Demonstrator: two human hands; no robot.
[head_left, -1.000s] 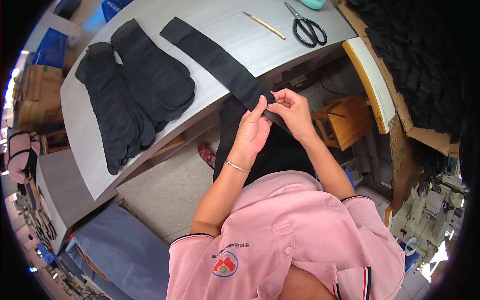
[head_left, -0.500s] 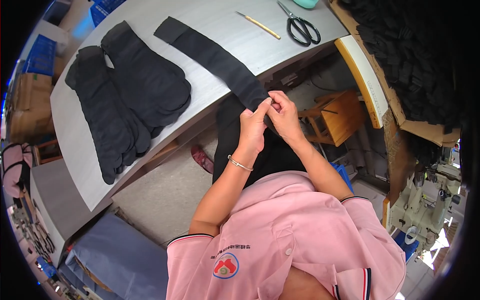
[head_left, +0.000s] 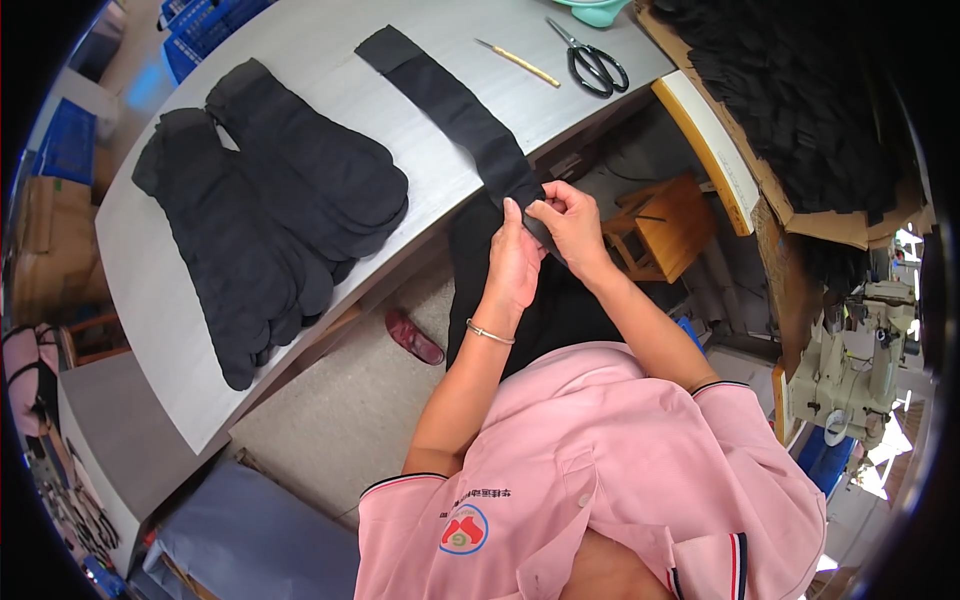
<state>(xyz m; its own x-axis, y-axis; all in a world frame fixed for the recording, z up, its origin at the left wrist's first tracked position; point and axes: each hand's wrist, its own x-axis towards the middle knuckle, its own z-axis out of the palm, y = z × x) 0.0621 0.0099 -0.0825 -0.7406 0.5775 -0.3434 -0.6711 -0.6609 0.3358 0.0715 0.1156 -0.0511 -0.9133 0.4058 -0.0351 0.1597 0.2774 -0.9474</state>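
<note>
A long black sock (head_left: 455,110) runs from the grey table over its front edge to my hands. My left hand (head_left: 514,265) holds its near end from the left, thumb raised along the fabric. From the other side, my right hand (head_left: 574,228) pinches the same end between thumb and fingers. Part of the cloth hangs between my palms, and the fingertips partly hide the gripped spot. To the left on the table lie two overlapping piles of black socks, one pile (head_left: 310,160) farther back and another pile (head_left: 230,240) nearer the edge.
An awl with a wooden handle (head_left: 525,66) and black-handled scissors (head_left: 597,72) lie at the table's far right, by a turquoise container (head_left: 597,10). A cardboard box (head_left: 825,228) heaped with black fabric stands right. Below are a wooden stool (head_left: 665,228) and a sewing machine (head_left: 850,360).
My left thumb has shifted away from the right fingertips, and the hands are slightly apart. The sock's far end has swung a little rightward. The whole view has shifted somewhat.
</note>
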